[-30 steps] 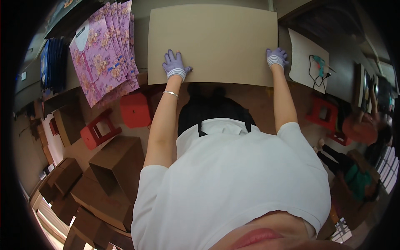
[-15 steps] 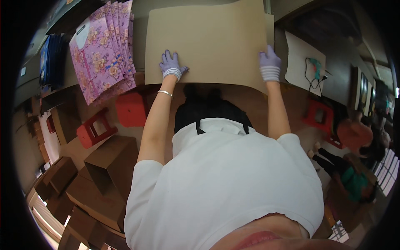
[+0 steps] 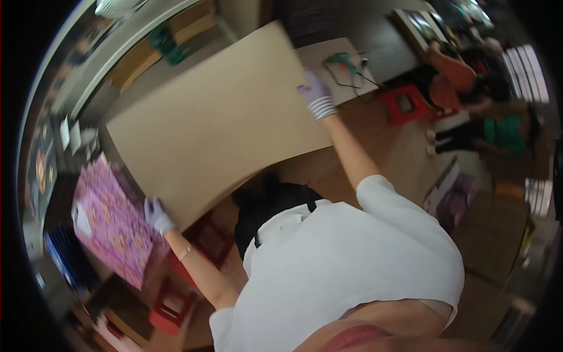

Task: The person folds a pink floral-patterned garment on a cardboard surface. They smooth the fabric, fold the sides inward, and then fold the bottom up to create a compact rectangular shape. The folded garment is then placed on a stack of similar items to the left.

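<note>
the right hand [image 3: 317,97] grasps one edge of the brown board [image 3: 223,123]; the left hand [image 3: 157,217], blurred, appears to grasp the opposite edge. the board bows between them, left end beside the pink floral stack [image 3: 114,220].

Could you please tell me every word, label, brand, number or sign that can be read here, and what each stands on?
None can be read.
Cardboard: no lettering visible.
Floral packs: any text too blurred.
Blue packs: any text too blurred.
Teal tool: any marking too small.

Grey worktable [image 3: 384,58] with pink floral packages [image 3: 114,226] and a pale sheet [image 3: 315,54] on it
</note>
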{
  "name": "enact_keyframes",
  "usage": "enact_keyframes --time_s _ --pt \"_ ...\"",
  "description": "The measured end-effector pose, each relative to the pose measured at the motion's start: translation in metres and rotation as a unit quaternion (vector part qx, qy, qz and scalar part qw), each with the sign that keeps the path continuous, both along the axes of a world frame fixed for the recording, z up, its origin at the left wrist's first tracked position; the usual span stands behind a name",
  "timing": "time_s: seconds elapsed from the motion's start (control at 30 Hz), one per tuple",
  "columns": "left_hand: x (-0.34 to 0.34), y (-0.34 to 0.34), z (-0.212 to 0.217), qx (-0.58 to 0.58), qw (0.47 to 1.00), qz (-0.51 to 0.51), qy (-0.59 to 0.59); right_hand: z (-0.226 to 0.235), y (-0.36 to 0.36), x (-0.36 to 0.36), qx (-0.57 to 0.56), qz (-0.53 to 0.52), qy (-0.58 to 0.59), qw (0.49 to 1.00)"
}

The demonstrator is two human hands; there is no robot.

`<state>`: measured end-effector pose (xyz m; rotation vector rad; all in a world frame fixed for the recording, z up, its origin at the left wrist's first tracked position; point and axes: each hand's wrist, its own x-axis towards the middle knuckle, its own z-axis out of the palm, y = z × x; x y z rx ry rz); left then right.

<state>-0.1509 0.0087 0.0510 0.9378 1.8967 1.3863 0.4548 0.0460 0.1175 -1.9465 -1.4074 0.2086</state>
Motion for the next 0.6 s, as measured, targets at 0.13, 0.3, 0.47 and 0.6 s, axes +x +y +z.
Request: enact_keyframes --time_s 0.13,0.3,0.47,0.6 --pt "0.051 -0.017 0.012 -0.031 0.984 -0.053 0.167 0.024 -0.027 -0.031 -0.203 0.016 -0.068 0.977" --pt "0.065 -0.032 0.013 -0.001 0.991 -0.029 0.128 0.002 -0.035 -0.047 -0.147 0.002 -0.129 0.981" --pt "0.068 -0.035 0.011 -0.019 0.988 -0.092 0.121 -0.008 -0.034 -0.052 -0.047 0.035 -0.122 0.991" --pt "0.055 -0.037 0.004 -0.033 0.993 -0.104 0.041 0.002 -0.026 -0.075 0.035 0.082 -0.084 0.992"
